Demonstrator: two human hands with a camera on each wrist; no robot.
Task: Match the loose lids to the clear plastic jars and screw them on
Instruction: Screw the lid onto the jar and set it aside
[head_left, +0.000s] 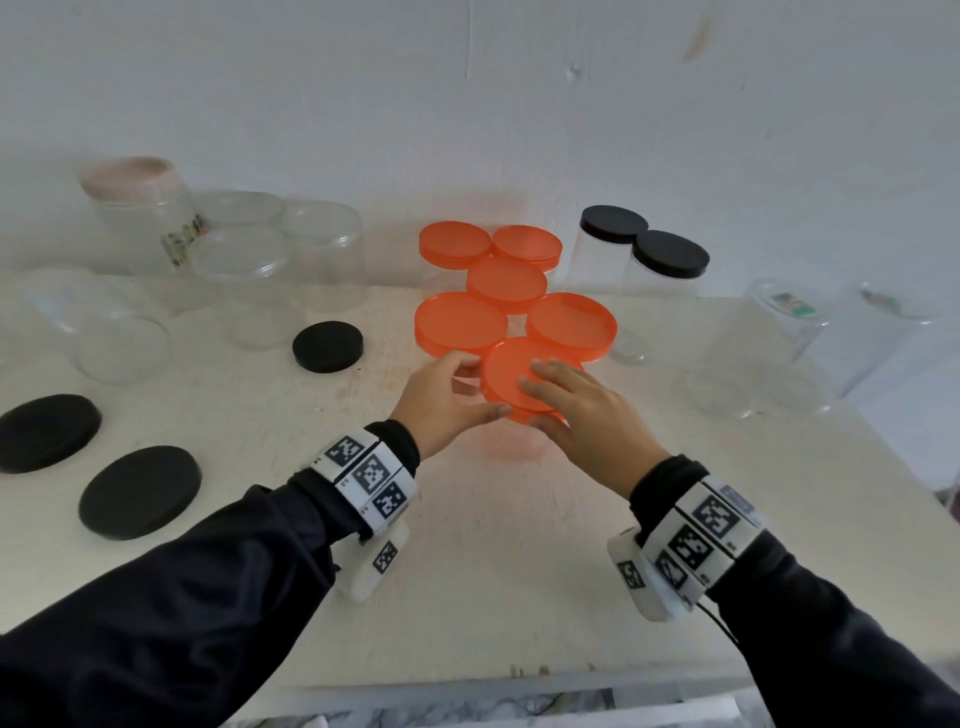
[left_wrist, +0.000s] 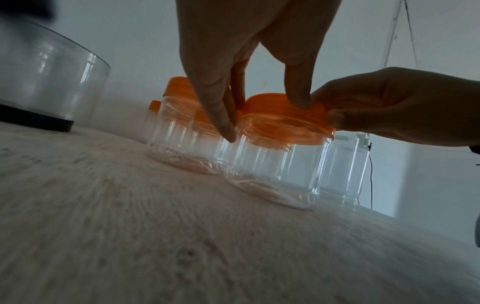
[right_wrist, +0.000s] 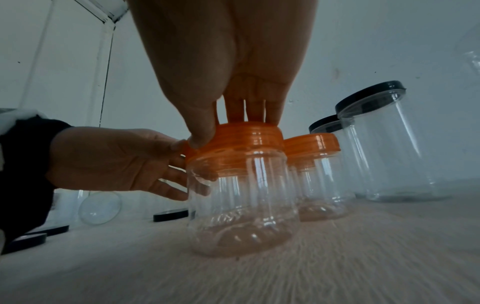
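Observation:
A clear plastic jar (left_wrist: 275, 170) (right_wrist: 241, 205) stands on the white table, near the middle, with an orange lid (head_left: 504, 374) (left_wrist: 280, 121) (right_wrist: 249, 139) sitting on its mouth. My left hand (head_left: 475, 387) (left_wrist: 259, 115) wraps the jar's neck from the left, its thumb at the lid's near edge. My right hand (head_left: 537, 397) (right_wrist: 228, 129) grips the lid from above, fingers on its top and thumb on its rim. In the head view both hands hide most of the jar body.
Several orange-lidded jars (head_left: 460, 319) crowd right behind. Two black-lidded jars (head_left: 670, 252) stand back right. Three loose black lids (head_left: 327, 346) (head_left: 49, 431) (head_left: 139, 491) lie at the left. Open clear jars (head_left: 244, 280) stand back left, more (head_left: 779, 332) at the right.

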